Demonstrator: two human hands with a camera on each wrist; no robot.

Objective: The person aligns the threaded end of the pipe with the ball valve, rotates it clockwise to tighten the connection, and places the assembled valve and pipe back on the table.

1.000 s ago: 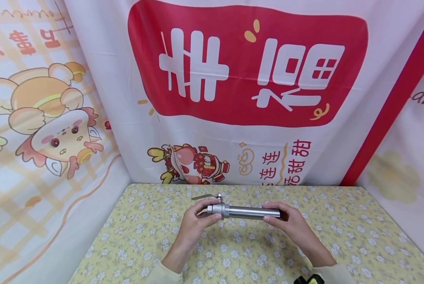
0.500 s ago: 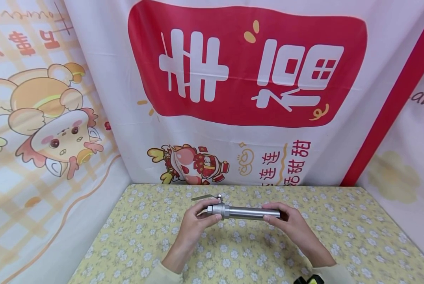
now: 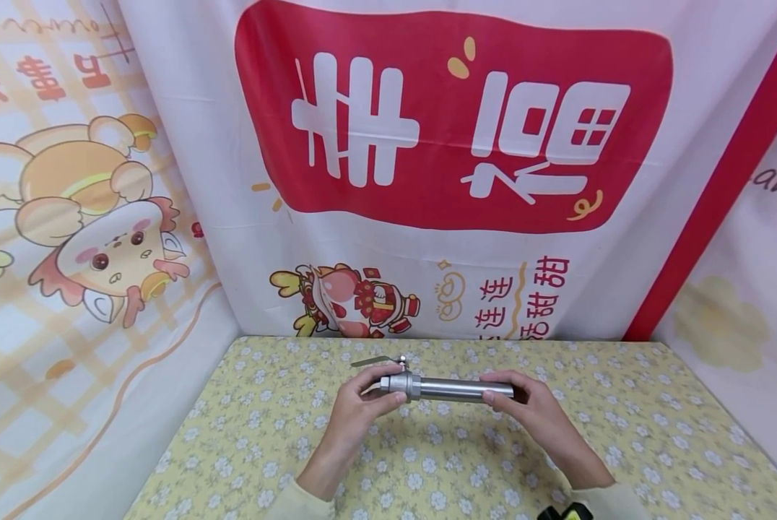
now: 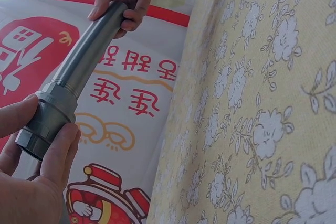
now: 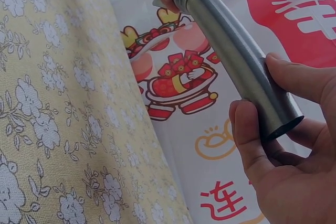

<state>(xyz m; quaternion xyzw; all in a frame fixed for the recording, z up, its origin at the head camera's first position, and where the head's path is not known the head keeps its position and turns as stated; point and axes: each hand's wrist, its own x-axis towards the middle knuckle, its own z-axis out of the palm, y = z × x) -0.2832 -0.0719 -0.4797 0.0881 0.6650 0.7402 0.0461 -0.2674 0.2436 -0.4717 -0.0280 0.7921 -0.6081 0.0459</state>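
Note:
My left hand (image 3: 357,406) grips a metal ball valve (image 3: 398,385) by its body, thumb on the near side and fingers on the far side. The valve's flat lever handle (image 3: 372,360) points left above my fingers. A straight steel pipe (image 3: 453,389) runs from the valve's hex end out to the right. My right hand (image 3: 528,401) holds the pipe near its free end, between thumb and fingers. In the right wrist view the pipe's open end (image 5: 283,128) shows over the palm. The left wrist view shows the valve's open hex port (image 4: 32,144) between the left fingers.
Below the hands lies a table with a yellow floral cloth (image 3: 427,462). A white curtain with a red printed panel (image 3: 440,188) hangs behind it, and printed cloth (image 3: 89,253) hangs at the left. A black and yellow object (image 3: 567,511) sits at the right sleeve.

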